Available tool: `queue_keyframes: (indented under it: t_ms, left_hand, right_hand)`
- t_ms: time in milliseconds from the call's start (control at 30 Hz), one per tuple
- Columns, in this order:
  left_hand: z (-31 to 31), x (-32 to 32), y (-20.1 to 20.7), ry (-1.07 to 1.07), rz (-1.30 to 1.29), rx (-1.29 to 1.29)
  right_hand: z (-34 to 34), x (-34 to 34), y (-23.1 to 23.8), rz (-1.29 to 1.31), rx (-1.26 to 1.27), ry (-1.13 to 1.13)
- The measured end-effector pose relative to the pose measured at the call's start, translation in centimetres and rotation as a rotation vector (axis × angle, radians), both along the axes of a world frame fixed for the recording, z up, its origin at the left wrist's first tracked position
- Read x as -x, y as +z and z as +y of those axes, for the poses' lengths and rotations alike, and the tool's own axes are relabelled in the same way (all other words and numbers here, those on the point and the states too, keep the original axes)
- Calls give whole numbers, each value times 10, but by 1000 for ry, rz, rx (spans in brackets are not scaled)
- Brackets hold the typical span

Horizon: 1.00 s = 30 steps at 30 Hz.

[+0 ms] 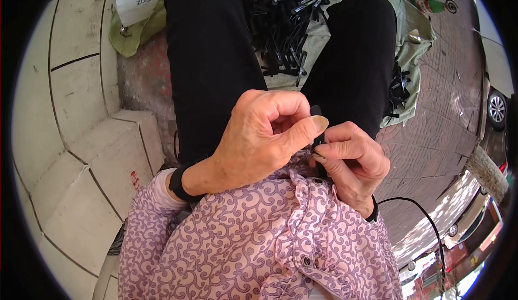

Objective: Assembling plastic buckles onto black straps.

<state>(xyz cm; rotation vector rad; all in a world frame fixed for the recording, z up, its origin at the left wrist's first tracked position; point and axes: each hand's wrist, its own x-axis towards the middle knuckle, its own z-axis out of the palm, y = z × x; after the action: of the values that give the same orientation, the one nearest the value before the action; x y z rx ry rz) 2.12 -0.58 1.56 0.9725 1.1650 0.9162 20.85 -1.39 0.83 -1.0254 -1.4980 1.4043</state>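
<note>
Above my lap, my left hand [264, 138] pinches a slim black hair clip [316, 110] between thumb and bent fingers. The clip's rounded end sticks up past the thumb. My right hand [356, 159] is closed at the clip's lower end, with thumb and forefinger pressed together there. Fingers cover most of the clip, so whether its jaws are apart cannot be seen. Between my knees lies a heap of similar black clips [280, 30], several with shiny metal parts, on a pale green sheet [315, 49].
More black clips [399, 86] lie beside my right leg. A green bottle [431, 6] lies at the far right on the paving [431, 138]. To the left are pale tiled steps [81, 100] and a white bag [140, 0]. A black cable [426, 213] curves near my right wrist.
</note>
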Motion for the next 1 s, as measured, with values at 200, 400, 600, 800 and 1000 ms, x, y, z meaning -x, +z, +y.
queue_keyframes:
  t_ms: [200,400,600,800,1000]
  left_hand:
    - [0,1,1,-15,40,-76]
    - [0,0,1,-3,7,-76]
    - [0,-1,1,8,-18,-96]
    - [-1,-1,-3,5,15,-139]
    - [-2,1,-6,-19,57,-191]
  right_hand:
    - [4,-4,1,23,34,69]
    - [2,-5,-3,125,146,55]
    - [-1,-6,-3,167,207,1]
    - [1,-8,-3,147,204,39]
    - [5,-7,-3,204,266,91]
